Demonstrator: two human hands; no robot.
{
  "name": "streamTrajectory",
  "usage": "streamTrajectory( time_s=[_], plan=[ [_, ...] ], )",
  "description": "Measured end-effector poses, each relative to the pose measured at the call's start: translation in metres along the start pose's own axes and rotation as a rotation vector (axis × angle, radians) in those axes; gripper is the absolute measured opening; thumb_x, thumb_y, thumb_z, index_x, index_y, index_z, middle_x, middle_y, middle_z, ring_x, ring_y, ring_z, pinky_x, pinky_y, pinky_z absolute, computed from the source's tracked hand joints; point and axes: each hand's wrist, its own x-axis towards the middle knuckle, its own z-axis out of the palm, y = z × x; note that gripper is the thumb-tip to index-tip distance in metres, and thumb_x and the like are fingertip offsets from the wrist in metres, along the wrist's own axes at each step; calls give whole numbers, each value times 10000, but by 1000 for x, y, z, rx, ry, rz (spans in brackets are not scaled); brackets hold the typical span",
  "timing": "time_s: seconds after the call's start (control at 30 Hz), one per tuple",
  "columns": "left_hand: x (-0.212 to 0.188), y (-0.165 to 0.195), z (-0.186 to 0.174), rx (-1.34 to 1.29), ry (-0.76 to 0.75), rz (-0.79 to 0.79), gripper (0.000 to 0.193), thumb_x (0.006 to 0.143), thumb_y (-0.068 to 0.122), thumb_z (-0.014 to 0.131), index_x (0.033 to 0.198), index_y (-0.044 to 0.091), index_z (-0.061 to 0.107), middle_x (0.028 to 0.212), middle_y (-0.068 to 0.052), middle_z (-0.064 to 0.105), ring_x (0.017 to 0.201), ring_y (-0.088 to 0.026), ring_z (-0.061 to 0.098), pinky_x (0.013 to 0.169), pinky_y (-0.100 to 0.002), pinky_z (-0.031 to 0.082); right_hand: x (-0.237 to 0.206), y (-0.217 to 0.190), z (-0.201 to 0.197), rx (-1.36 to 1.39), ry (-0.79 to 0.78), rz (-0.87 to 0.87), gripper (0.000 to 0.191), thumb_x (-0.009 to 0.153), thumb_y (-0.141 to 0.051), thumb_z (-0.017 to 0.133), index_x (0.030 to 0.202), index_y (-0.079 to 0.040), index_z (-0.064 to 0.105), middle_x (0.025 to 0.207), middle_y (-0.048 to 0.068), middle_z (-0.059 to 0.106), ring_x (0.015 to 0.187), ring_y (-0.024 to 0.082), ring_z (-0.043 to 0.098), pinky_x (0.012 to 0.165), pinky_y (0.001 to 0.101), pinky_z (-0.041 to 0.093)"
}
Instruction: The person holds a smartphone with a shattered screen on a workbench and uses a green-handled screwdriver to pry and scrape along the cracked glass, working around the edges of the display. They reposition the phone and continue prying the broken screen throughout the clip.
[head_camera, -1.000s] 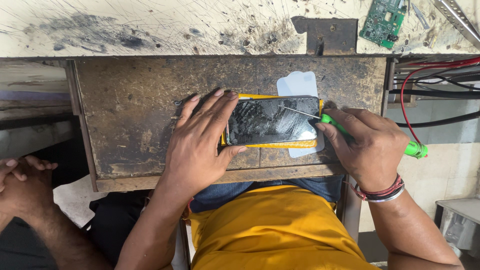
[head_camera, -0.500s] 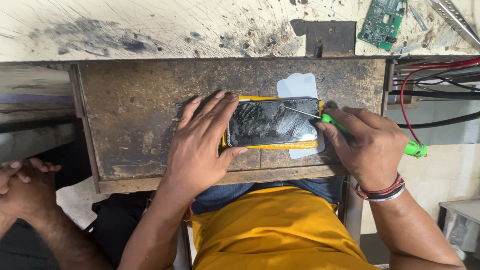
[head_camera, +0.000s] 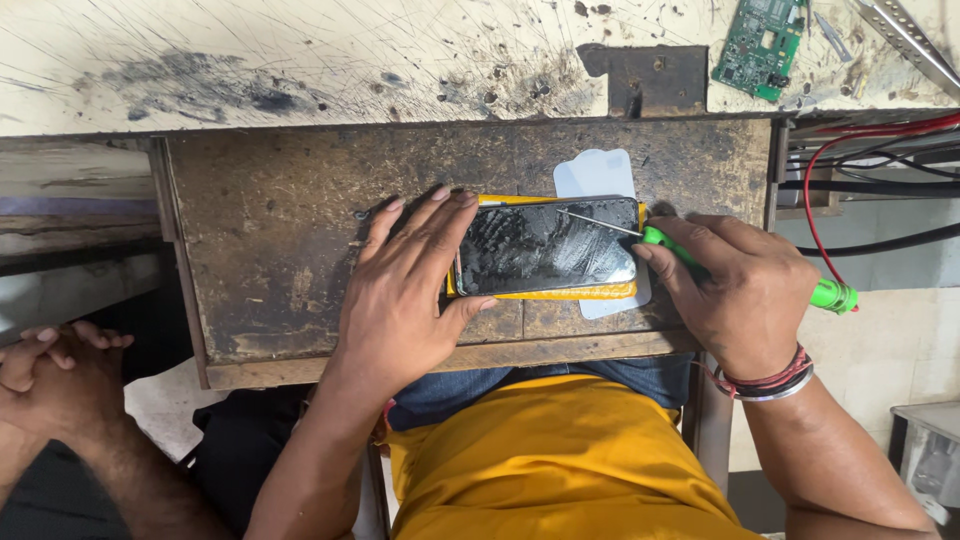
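Observation:
A phone with a cracked black screen (head_camera: 545, 247) lies on a yellow pad (head_camera: 560, 291) in a worn wooden drawer (head_camera: 280, 220). My left hand (head_camera: 405, 290) presses flat on the phone's left end, fingers spread. My right hand (head_camera: 725, 290) grips a green-handled screwdriver (head_camera: 832, 295), whose thin metal tip rests on the upper right part of the screen. A pale plastic sheet (head_camera: 595, 175) lies under the pad.
A green circuit board (head_camera: 762, 45) and metal tweezers (head_camera: 905, 40) lie on the scratched white bench top. Red and black cables (head_camera: 850, 180) run at the right. Another person's clasped hands (head_camera: 55, 375) rest at the lower left.

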Motion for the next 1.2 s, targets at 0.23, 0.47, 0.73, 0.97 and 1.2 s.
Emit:
streamTrajectory(
  time_s=[0.23,0.47,0.73,0.97,1.2],
  plan=[
    [1,0,-1,-9,0,12,911,749,332,861,1504,32,450,1503,-173,552,1453,-310,468,1228,-528,278,0,0,1,-9,1,14,274,909,-299,899,1121,-147,816,1014,47,754,851,244,718,729,352,539],
    [1,0,-1,-2,-13,-2,911,741,334,860,1499,33,453,1502,-170,549,1452,-307,462,1226,-527,267,2,-2,1,2,14,10,272,909,-294,905,1117,-145,814,970,45,753,816,228,722,743,347,543],
    [1,1,-2,8,-28,-22,910,738,344,853,1499,41,456,1500,-163,551,1452,-301,457,1225,-521,261,3,-2,0,15,14,12,266,901,-279,901,1113,-143,816,1016,51,754,855,248,720,731,352,543],
    [2,1,-3,4,-19,-3,907,749,347,853,1499,35,449,1498,-170,548,1450,-307,459,1226,-522,265,0,0,-1,42,7,45,281,911,-290,897,1137,-145,813,1015,52,755,851,245,719,728,350,542],
    [1,1,-2,10,-14,0,907,749,349,846,1502,35,448,1501,-169,548,1453,-306,458,1226,-520,267,-6,2,-2,24,-6,-2,286,883,-312,888,1115,-160,816,1028,66,760,849,253,715,728,360,541]
  ],
)
